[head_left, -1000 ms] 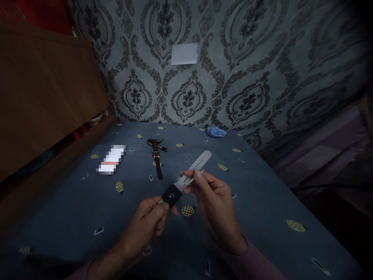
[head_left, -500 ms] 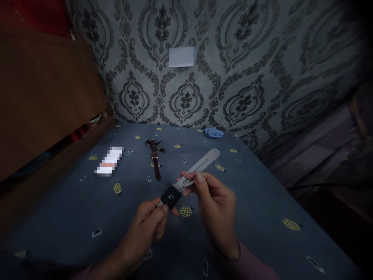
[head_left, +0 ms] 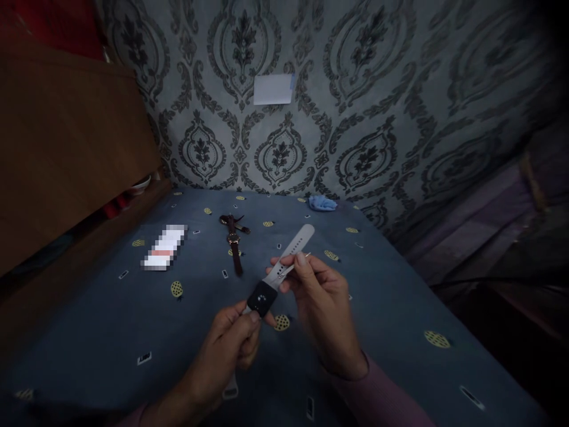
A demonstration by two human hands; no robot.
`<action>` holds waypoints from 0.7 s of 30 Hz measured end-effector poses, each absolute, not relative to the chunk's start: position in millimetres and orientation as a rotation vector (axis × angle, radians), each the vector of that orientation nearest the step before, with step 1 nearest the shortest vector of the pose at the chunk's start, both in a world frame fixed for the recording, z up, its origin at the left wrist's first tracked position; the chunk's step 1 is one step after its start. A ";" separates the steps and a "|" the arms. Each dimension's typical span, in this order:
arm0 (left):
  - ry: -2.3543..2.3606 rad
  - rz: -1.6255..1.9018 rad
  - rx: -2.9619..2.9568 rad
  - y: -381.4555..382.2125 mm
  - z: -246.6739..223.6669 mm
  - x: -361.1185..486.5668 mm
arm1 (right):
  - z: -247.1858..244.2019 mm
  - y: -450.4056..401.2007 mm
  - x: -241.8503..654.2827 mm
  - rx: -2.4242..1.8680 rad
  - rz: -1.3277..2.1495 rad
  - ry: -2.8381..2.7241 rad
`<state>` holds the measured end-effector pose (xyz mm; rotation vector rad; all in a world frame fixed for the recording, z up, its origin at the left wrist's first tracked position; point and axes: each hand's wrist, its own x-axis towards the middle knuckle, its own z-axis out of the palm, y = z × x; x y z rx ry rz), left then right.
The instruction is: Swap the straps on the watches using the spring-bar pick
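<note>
My left hand (head_left: 231, 338) is closed round the lower end of a smartwatch (head_left: 262, 298) with a dark square case and a pale grey strap. The case's back, with its sensor, seems to face up. The holed strap half (head_left: 296, 243) stretches away to the upper right, and the other half hangs below my left hand. Between thumb and fingertips my right hand (head_left: 326, 314) pinches a thin pale stick (head_left: 287, 272), its tip at the strap near the case. Some right fingers lie behind the strap. What the tip is made of is too small to tell.
Two brown-strapped wristwatches (head_left: 234, 239) lie beyond my hands on the blue patterned cloth (head_left: 200, 320). A blurred-out white rectangle (head_left: 165, 248) rests to the left, a crumpled blue cloth (head_left: 322, 203) at the back. A wooden cabinet (head_left: 75, 130) borders the left; the wallpapered wall (head_left: 306, 142) stands behind.
The holed strap half has swung leftward and stands steeper. My right hand has shifted slightly left and up with the stick, which still points at the strap. My left hand keeps its hold.
</note>
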<state>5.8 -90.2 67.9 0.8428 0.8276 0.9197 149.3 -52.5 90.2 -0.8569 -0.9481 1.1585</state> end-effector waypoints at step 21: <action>0.759 0.980 0.820 -98.6 76.6 20.2 | 110.7 -52.7 157.9 -0.825 1.080 -1.129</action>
